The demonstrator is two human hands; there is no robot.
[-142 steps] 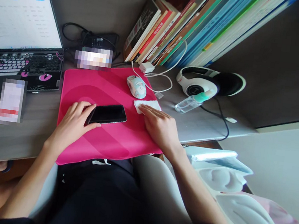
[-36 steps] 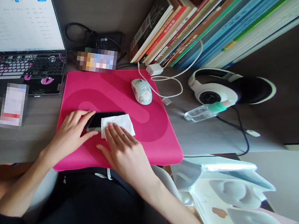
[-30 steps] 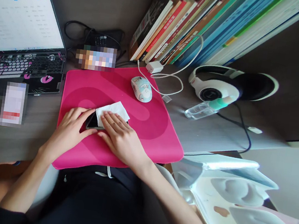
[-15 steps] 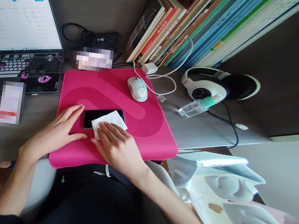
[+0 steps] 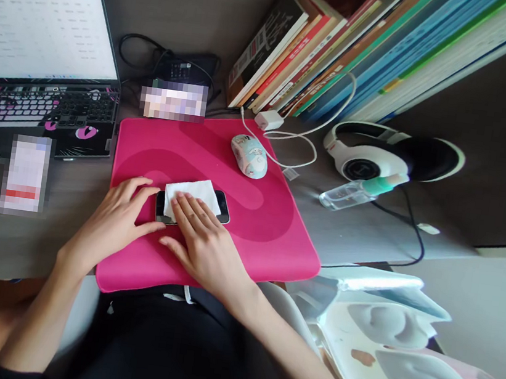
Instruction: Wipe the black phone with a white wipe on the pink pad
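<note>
Right hand [image 5: 207, 233] flat on a white tissue [image 5: 204, 190], fingers out straight, not curled round anything, thumb off to the side. Under the tissue, a black phone [image 5: 224, 200], lying flat on the pink mat [image 5: 271, 229], only its ends and a bit of edge peeking out. Left hand [image 5: 112, 211] bent like a big C round the phone's left end, thumb near the bottom corner, pointing finger near the top one. Touching or only very near: hard to say. No tight hold, by the look of it.

Biggest worry: a slide of the phone across the mat. Likely cause: too hard a push to the right, with nothing at that end for a stop. Next worry: a torn or bunched-up tissue, from rubbing too hard on thin stuff. Or a tissue left behind, from too light a touch of flat fingers.

Maybe also a wrinkle in the mat, from too much pull backward, with its front edge seemingly past the edge of the worktop [image 5: 76, 206]. Possible bump into the mouse [image 5: 248, 156], from a big swing up and right. Less worry about the clear bottle [image 5: 343, 196], well apart by the headphones [image 5: 361, 164].
</note>
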